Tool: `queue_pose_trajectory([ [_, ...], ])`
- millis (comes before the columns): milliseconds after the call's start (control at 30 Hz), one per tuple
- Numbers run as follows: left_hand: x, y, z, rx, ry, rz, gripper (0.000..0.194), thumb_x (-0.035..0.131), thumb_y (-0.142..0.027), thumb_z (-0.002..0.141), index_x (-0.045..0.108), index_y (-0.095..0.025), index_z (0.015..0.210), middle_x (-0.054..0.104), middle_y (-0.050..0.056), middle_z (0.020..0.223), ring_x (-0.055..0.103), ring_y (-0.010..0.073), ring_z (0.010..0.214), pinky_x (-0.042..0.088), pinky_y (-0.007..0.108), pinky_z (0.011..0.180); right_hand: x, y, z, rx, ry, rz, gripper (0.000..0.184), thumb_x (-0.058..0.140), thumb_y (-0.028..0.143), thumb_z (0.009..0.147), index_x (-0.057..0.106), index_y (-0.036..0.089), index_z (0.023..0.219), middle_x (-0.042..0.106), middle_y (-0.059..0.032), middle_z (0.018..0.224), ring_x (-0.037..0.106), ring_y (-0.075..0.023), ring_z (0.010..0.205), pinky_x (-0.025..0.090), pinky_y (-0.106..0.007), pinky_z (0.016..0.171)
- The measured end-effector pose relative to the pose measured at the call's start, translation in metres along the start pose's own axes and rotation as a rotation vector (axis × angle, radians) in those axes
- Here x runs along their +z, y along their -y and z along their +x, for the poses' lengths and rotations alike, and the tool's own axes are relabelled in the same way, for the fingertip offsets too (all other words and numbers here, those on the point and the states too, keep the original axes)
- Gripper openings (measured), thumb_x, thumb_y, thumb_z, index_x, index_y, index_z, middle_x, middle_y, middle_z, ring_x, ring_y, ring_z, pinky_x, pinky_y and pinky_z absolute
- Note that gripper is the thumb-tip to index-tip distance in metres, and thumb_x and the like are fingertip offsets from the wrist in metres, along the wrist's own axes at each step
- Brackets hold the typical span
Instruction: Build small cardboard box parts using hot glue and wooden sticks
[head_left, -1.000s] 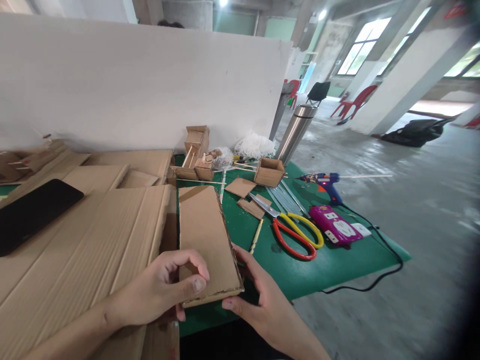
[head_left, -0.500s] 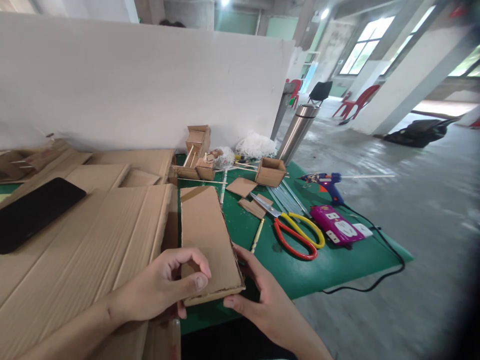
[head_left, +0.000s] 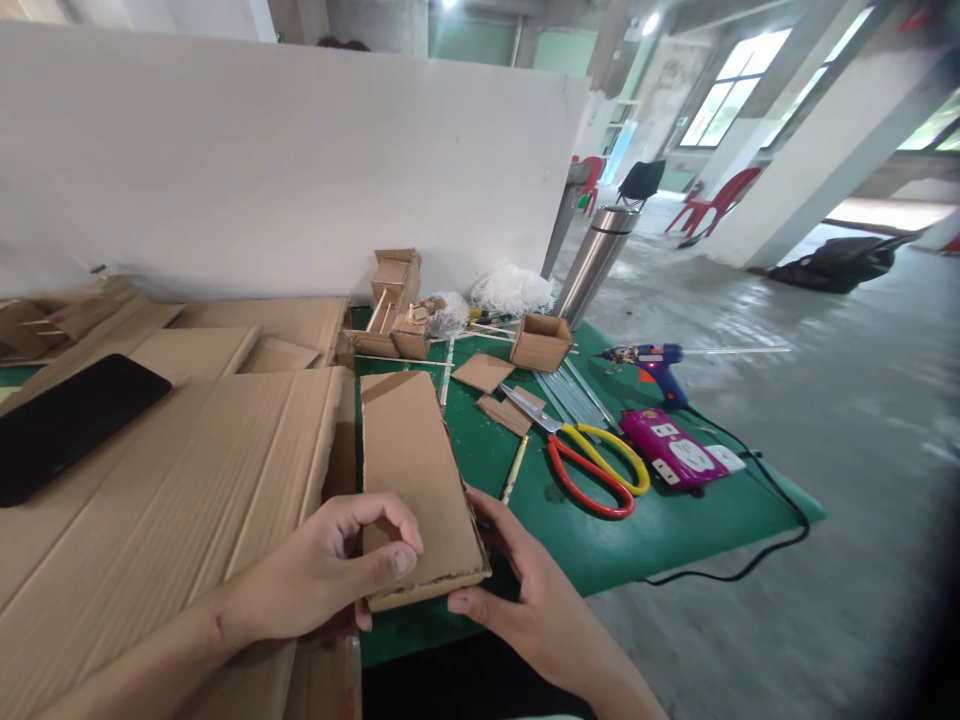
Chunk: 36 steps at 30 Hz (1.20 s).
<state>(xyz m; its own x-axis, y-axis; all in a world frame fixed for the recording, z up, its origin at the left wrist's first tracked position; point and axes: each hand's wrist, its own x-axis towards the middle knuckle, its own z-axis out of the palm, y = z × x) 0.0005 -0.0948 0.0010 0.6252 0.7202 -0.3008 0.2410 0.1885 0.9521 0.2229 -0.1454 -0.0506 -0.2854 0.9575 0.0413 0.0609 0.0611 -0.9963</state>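
A long rectangular cardboard piece [head_left: 412,470] lies over the green mat [head_left: 675,520], its near end lifted between both hands. My left hand [head_left: 330,575] is closed on its near left corner, thumb on top and fingers curled. My right hand [head_left: 525,600] grips the near right corner from the side and below, thumb along the edge. Red and yellow scissors [head_left: 592,465] lie on the mat just beyond my right hand.
Large cardboard sheets [head_left: 165,470] cover the left, with a black phone [head_left: 67,420] on them. Small cardboard boxes [head_left: 394,305], a steel flask [head_left: 592,265], a blue glue gun [head_left: 649,365], a purple power strip [head_left: 671,450] and thin sticks stand before a white partition [head_left: 285,160].
Almost nothing has moved. Both hands keep their hold on the cardboard piece, and the view has shifted very slightly.
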Motion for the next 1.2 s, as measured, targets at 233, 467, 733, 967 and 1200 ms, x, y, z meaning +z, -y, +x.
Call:
queue_pose_trajectory([
  [233,-0.0004,-0.0001,0.0002,0.004,0.003,0.003,0.044,0.065,-0.062,0.082,0.058,-0.019,0.085,0.044,-0.007,0.068,0.045,0.0055,0.052,0.051,0.013,0.045,0.0004,0.0008,0.0,0.003,0.005,0.02,0.069,0.073,0.042,0.085,0.041,0.03,0.144,0.05,-0.0071,0.147,0.049,-0.0258,0.134,0.039,-0.041,0.111],
  [467,-0.0014,0.003,-0.0006,-0.043,0.004,0.005,0.047,0.065,-0.065,0.08,0.057,-0.019,0.086,0.047,-0.007,0.067,0.046,0.0043,0.049,0.05,0.015,0.046,-0.001,-0.0021,-0.0007,-0.007,0.005,0.019,0.07,0.075,0.04,0.083,0.041,0.033,0.144,0.049,-0.0051,0.148,0.049,-0.0254,0.133,0.038,-0.041,0.111],
  [733,-0.0019,-0.0009,0.0004,-0.011,0.017,0.064,0.046,0.062,-0.064,0.082,0.057,-0.019,0.086,0.044,-0.005,0.069,0.044,0.0086,0.056,0.05,0.018,0.048,-0.0008,0.0005,0.0009,-0.003,0.012,0.045,0.069,0.075,0.038,0.083,0.041,0.036,0.143,0.049,-0.0027,0.148,0.048,-0.0243,0.133,0.037,-0.04,0.111],
  [967,-0.003,-0.0036,0.0003,0.012,0.035,0.107,0.037,0.061,-0.057,0.086,0.057,-0.02,0.087,0.045,-0.005,0.068,0.043,0.0105,0.057,0.044,0.019,0.051,-0.0007,-0.001,0.0009,-0.009,0.008,0.04,0.069,0.076,0.035,0.083,0.041,0.037,0.142,0.051,-0.0011,0.146,0.049,-0.0231,0.133,0.038,-0.039,0.111],
  [1200,-0.0042,0.001,-0.001,-0.032,0.039,0.021,0.047,0.065,-0.059,0.083,0.054,-0.026,0.115,0.056,-0.001,0.086,0.047,0.0117,0.065,0.04,0.02,0.055,0.0001,-0.0019,0.0017,0.0,0.007,0.054,0.07,0.077,0.032,0.083,0.041,0.037,0.143,0.05,-0.0018,0.147,0.048,-0.0231,0.134,0.038,-0.039,0.111],
])
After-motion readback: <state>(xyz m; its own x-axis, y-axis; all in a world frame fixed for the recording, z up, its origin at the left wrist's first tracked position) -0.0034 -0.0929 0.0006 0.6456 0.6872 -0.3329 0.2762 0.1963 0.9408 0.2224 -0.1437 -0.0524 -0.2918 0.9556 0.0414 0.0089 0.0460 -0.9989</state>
